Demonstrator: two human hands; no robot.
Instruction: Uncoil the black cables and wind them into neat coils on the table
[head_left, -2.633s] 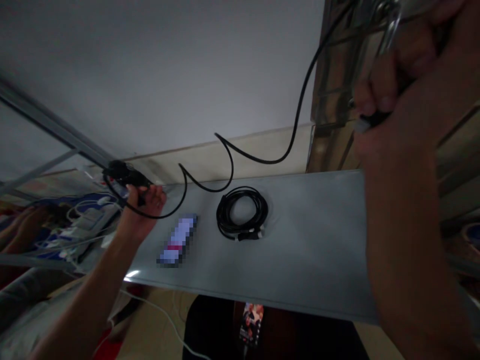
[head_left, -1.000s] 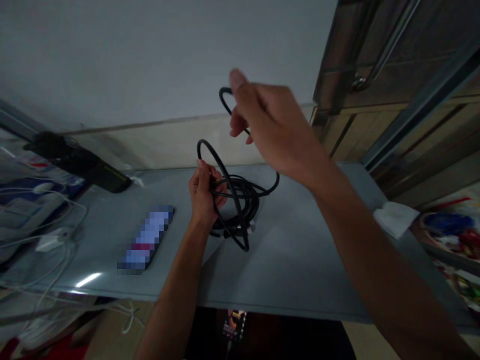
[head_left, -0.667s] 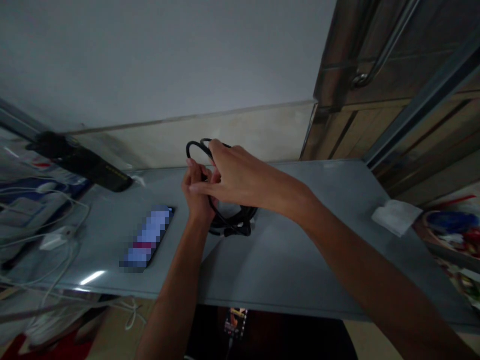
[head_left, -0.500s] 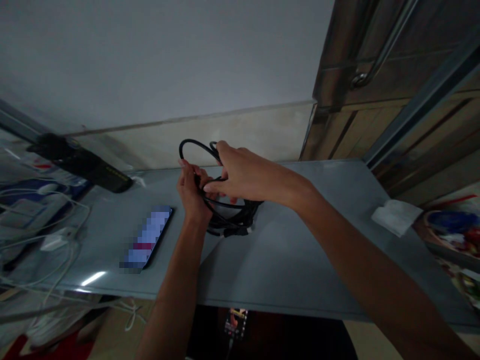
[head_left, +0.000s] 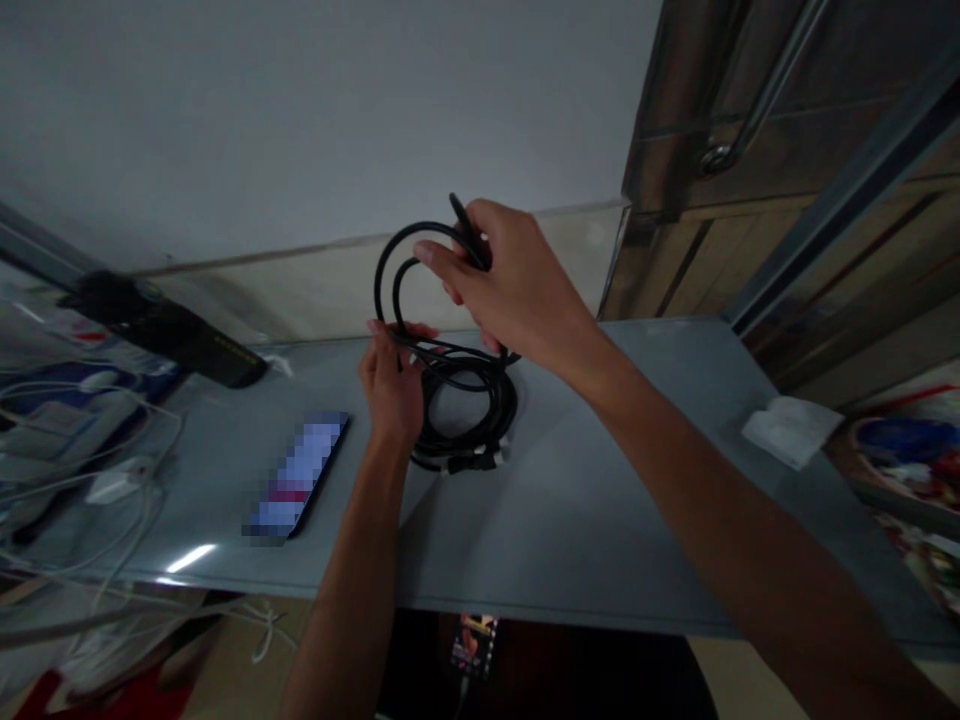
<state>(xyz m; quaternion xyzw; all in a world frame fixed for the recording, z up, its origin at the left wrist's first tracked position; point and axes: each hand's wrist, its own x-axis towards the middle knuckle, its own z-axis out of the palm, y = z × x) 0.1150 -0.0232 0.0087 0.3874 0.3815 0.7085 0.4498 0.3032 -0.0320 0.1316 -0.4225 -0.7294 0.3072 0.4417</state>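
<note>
The left hand (head_left: 394,385) is closed in a pinch around loops of a black cable (head_left: 384,265), near the back of the table (head_left: 570,540). The right hand (head_left: 502,265), higher and further right, grips the same cable, and a dark stub pokes up past its fingers. Between the hands the cable arcs up in front of the wall's pale lower band, with more strands crossing lower down, above a coil (head_left: 491,410) of black cable lying on the table. Whether those strands touch the coil is hard to tell.

At the right edge a round basket (head_left: 892,500) is cut off by the frame. In it sit something blue (head_left: 904,440), some white scraps and red pieces, heaped together and too dim to name. Just beside it, a crumpled white tissue (head_left: 793,432) lies on the table.

Left of the left hand is a phone (head_left: 300,475), its lit screen pixelated. Behind it, toward the wall, a long black object (head_left: 169,325) with yellow marks leans at a slant; it could be a case, but no opening shows. White cords and a white adapter (head_left: 116,480) tangle at the far left
</note>
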